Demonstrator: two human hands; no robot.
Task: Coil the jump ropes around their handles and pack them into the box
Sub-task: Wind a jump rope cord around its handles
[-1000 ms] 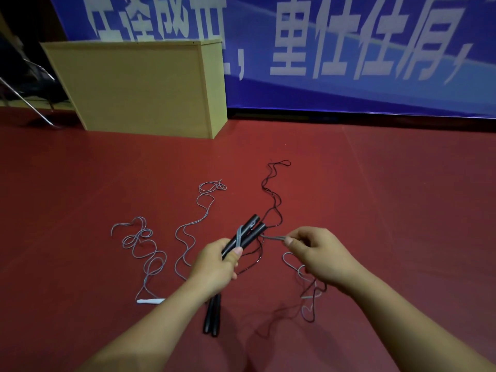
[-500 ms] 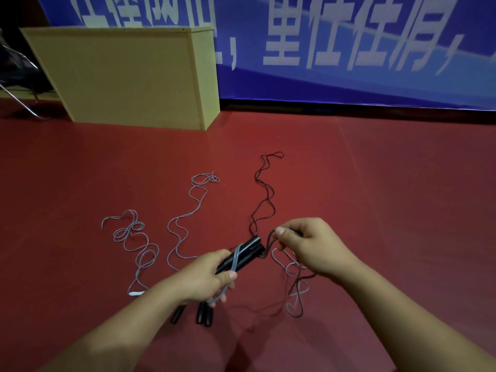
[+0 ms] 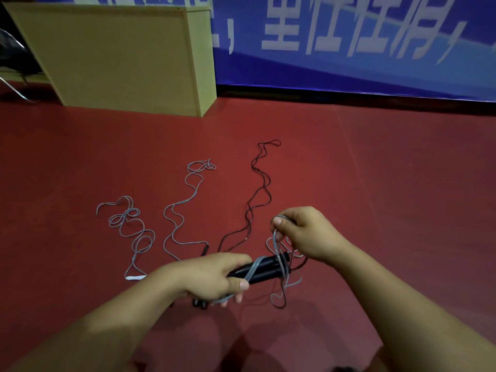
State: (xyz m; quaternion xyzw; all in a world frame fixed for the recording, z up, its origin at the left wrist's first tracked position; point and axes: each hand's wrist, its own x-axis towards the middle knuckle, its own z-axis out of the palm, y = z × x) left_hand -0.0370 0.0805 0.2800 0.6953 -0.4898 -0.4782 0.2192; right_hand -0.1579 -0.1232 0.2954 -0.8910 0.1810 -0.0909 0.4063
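Red floor (image 3: 402, 210) beneath blue banner (image 3: 349, 68)

Glossy black plastic handles (image 3: 264, 269); matt red floor (image 3: 402, 197); wood-look cabinet (image 3: 118, 57).

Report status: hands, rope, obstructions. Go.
Left hand grips black handles. Right hand pinches grey cord, one wrap on. Three loose ropes lie on the floor beyond; nothing blocking.

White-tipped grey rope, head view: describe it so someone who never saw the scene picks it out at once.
Start at the tan wooden box standing at the back left on the red floor. Three loose cords trail toward the person; take the leftmost, the curly grey rope. Its neighbours are a wavier grey cord and a black cord; only this one ends in a white tip, beside the left forearm.
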